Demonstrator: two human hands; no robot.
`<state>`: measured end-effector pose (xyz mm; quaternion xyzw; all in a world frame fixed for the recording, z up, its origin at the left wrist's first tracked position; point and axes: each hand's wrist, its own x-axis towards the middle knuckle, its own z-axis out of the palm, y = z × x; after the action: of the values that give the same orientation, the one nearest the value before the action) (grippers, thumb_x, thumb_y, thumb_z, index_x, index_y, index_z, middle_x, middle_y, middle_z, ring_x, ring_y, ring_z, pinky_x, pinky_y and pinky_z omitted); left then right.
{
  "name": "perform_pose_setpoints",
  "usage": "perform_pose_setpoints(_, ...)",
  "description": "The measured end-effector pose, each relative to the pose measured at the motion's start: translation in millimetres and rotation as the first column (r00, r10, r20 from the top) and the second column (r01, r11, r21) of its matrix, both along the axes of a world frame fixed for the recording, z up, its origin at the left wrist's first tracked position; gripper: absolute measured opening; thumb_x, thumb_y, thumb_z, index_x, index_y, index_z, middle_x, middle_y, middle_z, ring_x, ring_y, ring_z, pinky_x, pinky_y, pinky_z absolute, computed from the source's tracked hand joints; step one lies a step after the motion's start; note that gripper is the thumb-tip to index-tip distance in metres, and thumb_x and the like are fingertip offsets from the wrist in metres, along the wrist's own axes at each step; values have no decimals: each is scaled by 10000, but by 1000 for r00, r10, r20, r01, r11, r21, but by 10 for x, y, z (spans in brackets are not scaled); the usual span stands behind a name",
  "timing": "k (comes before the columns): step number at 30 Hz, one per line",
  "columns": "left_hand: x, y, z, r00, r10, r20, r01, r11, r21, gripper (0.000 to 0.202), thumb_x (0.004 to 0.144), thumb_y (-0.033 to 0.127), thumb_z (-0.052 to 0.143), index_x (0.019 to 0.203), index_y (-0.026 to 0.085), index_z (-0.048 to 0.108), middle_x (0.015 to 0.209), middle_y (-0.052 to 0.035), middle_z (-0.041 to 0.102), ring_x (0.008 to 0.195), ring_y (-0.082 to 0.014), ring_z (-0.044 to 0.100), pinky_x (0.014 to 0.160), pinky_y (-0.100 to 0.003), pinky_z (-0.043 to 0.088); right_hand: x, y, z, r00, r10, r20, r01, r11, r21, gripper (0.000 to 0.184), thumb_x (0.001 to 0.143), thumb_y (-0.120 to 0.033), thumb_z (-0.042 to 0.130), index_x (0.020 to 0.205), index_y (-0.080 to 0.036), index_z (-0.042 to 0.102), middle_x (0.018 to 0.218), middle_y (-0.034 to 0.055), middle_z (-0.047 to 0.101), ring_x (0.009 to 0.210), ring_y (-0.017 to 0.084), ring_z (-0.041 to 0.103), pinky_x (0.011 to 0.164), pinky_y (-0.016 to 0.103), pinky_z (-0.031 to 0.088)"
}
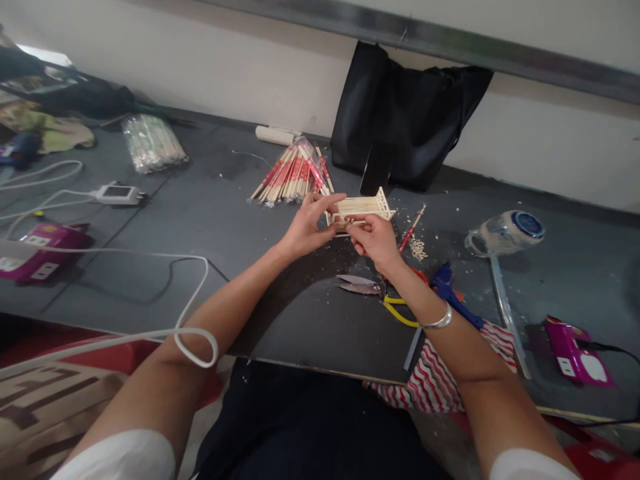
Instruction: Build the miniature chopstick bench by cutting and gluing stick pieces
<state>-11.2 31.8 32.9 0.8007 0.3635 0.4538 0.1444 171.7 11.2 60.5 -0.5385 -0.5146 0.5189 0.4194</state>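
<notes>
A small frame built of pale wooden sticks (363, 205), shaped like a miniature bed, sits on the dark table in front of me. My left hand (313, 223) grips its left end between thumb and fingers. At its near side my right hand (374, 237) is pinched closed, and whatever lies between those fingertips is too small to tell. Right of that hand are a red-wrapped chopstick (411, 230) and a little pile of cut stick bits (418, 249). Scissors (363, 285) with yellow and red handles lie partly under my right forearm.
Behind are wrapped chopsticks (295, 175), a black bag (407, 120) and a phone (376, 170). Rightward lie a blue glue gun (453, 293), a striped cloth (435, 377), a jar (505, 233) and a purple power block (577, 353). A white cable (193, 257) crosses the left side.
</notes>
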Motion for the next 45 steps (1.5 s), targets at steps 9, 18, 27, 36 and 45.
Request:
perform_pose_setpoints(9, -3, 6, -6, 1000, 4, -5, -4, 1000, -17, 590, 812, 50, 658, 1368, 238, 597, 1000, -34, 705, 1080, -206, 630, 989, -402, 535, 1, 9, 21, 1000, -1, -11, 0, 999, -33, 258, 705, -338, 791, 887, -194, 678, 479, -95, 563, 332, 55, 421, 336, 194, 304)
perform_pose_setpoints(18, -6, -11, 24, 1000, 11, -16, -12, 998, -56, 584, 813, 56, 653, 1369, 233, 607, 1016, -39, 707, 1088, -207, 633, 994, -393, 533, 10, 30, -7, 1000, 10, 10, -9, 1000, -12, 197, 750, -309, 778, 880, -192, 688, 496, -85, 570, 342, 60, 426, 348, 203, 322)
perform_pose_setpoints(27, -15, 5, -3, 1000, 3, -17, -3, 1000, -23, 561, 838, 65, 660, 1369, 233, 596, 1018, -41, 708, 1084, -201, 627, 992, -394, 530, 6, 38, -6, 1000, -11, 19, 11, 1000, -8, 87, 790, -207, 719, 871, -182, 700, 492, -74, 575, 362, 73, 440, 380, 214, 352)
perform_pose_setpoints(36, -14, 7, -11, 1000, 4, -23, -4, 1000, 3, 596, 819, 31, 656, 1371, 243, 587, 1020, -35, 713, 1074, -198, 631, 983, -390, 539, -21, 25, 32, 1000, -23, 10, 23, 1000, -13, 45, 779, -188, 711, 820, -198, 695, 458, -86, 560, 366, 66, 430, 382, 205, 345)
perform_pose_setpoints(45, -35, 20, -17, 999, -9, -49, 10, 1000, 14, 596, 834, 29, 657, 1393, 219, 570, 1032, -40, 708, 1080, -189, 627, 996, -376, 535, 20, 60, -54, 999, 11, 35, -12, 1000, 24, 196, 751, -301, 780, 891, -180, 716, 484, -77, 577, 402, 70, 469, 402, 197, 381)
